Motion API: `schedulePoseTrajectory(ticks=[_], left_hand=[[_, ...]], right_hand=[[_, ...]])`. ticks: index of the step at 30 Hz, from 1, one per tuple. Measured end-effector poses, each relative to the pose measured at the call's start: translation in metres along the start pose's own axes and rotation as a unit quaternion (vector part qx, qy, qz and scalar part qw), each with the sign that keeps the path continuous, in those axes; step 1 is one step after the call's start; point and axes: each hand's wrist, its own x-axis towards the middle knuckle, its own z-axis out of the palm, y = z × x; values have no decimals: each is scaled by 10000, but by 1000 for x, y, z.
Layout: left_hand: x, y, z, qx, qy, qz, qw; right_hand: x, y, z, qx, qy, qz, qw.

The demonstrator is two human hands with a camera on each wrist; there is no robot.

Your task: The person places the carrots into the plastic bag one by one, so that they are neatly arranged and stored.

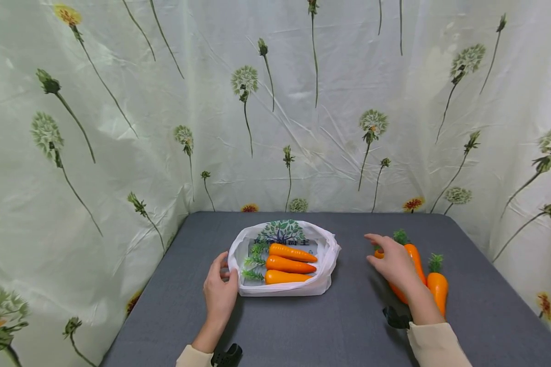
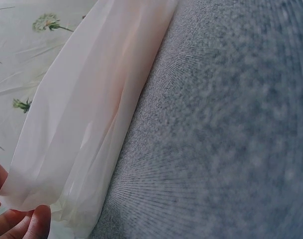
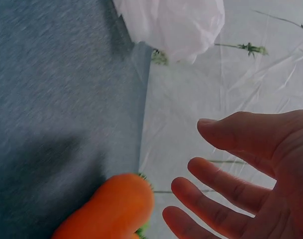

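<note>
Orange carrots [image 1: 290,265]: three bagged, three loose; left hand [image 1: 220,292] pinching bag [image 1: 280,291], right hand [image 1: 396,264] spread.

1. Two grips are showing: one left grip [image 1: 221,290] and one right grip [image 1: 395,262].
2. One white bag [image 1: 284,291] is standing just right of the left grip and touching it.
3. Three bagged carrots [image 1: 290,264] are lying inside it, between the two grips, each showing one green top.
4. Three loose carrots [image 1: 437,289] are lying below and right of the right grip, which is partly covering one.
5. Two pale sleeves [image 1: 436,341] are ending behind the grips, one per arm.
6. Two black wrist pieces [image 1: 395,318] are sitting behind the grips, one per wrist.
7. One table [image 1: 303,331] is stretching beneath both grips.
8. One flowered sheet [image 1: 294,122] is hanging beyond both grips.
</note>
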Motion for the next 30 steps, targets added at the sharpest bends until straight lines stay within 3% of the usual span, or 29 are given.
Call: schedulePoseTrajectory(ticks=[10,22,30], left_hand=[[0,0,-1,35,-25,21,10000],[3,-1,0,-26,-41,-99,9999],[1,1,-2,-23,-5,-76,10000]], right_hand=[[-12,18,3,-35,-55,345,9994],[-12,26,11,-375,47,420,9984],[-14,26,20,-300,-239,447,9983]])
